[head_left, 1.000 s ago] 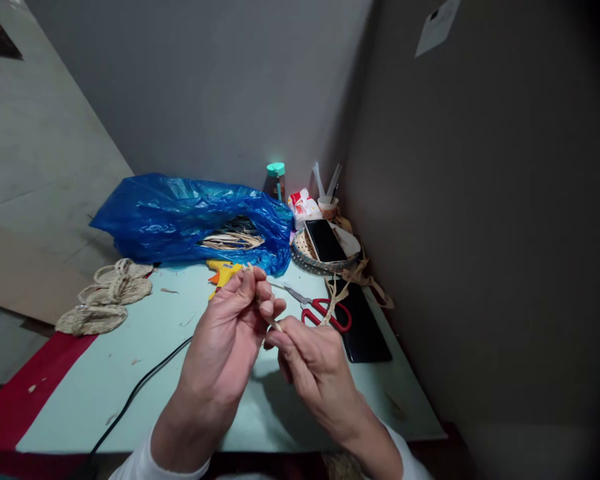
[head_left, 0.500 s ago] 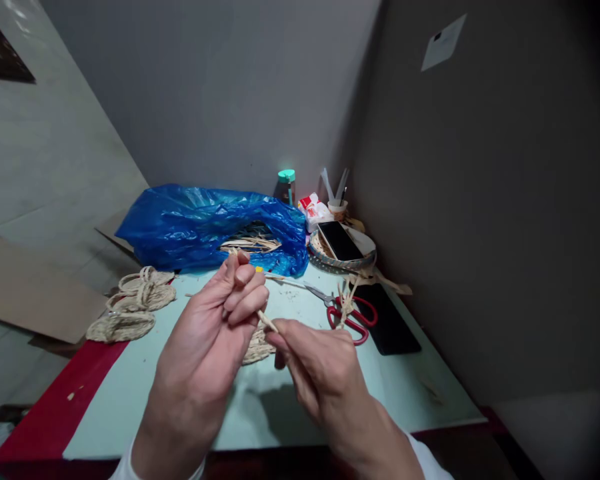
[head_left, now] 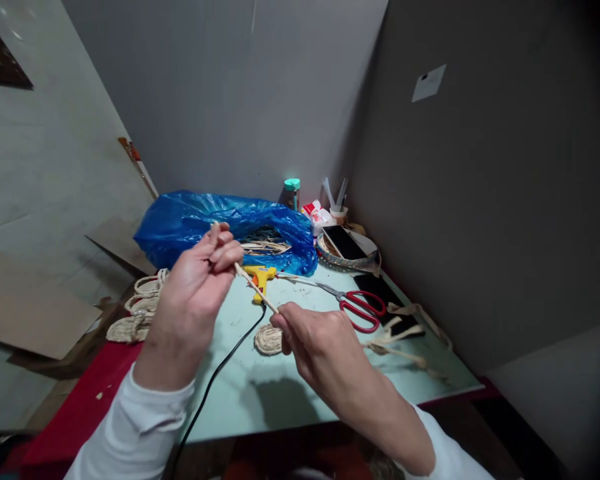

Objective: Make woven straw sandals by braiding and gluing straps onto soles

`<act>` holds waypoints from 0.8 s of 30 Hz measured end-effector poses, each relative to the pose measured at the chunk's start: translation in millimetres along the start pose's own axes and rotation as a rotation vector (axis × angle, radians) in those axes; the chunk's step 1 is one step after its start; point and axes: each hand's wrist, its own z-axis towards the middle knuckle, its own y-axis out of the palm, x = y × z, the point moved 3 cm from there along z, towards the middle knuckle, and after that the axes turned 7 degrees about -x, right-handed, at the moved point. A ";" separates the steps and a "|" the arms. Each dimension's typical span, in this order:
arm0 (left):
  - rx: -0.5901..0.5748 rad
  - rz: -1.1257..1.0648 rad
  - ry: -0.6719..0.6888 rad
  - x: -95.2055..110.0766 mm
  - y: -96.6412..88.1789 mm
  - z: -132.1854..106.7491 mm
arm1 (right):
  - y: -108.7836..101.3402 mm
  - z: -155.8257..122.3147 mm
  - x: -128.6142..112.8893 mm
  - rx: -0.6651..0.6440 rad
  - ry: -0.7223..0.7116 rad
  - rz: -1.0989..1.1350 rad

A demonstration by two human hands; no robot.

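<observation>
Left hand (head_left: 193, 287) and right hand (head_left: 325, 341) in a closed grip on a slim, pale straw-coloured cord (head_left: 255, 287), straight between them.

A single camera, up on the head, looking forward and down from the near edge of the table (head_left: 230, 407), the left hand (head_left: 195, 287) and right hand (head_left: 325, 340) close in front of the lens! It's a wide one: near edge low in view, slanting up rightward, then out past the far right corner to the grey walls (head_left: 260, 100) meeting behind.
</observation>
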 end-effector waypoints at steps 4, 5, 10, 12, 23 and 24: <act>0.004 -0.029 -0.002 8.3 -2.6 4.9 | -1.0 0.6 -4.6 -0.067 0.044 0.328; 0.004 -0.036 -0.004 8.9 -2.0 5.4 | -0.3 0.8 -4.5 -0.064 0.054 0.414; 0.019 -0.068 0.021 9.5 0.8 11.1 | 7.0 0.8 5.0 -0.092 0.112 0.588; 0.027 -0.066 0.026 8.0 -0.1 14.3 | 7.7 -0.1 11.2 -0.070 0.139 0.608; 0.132 0.029 0.024 -4.4 -1.8 14.2 | 23.3 -16.2 29.6 -0.113 0.303 1.038; 0.145 0.041 0.027 -5.0 -2.7 14.4 | 26.3 -18.2 29.9 -0.118 0.319 1.111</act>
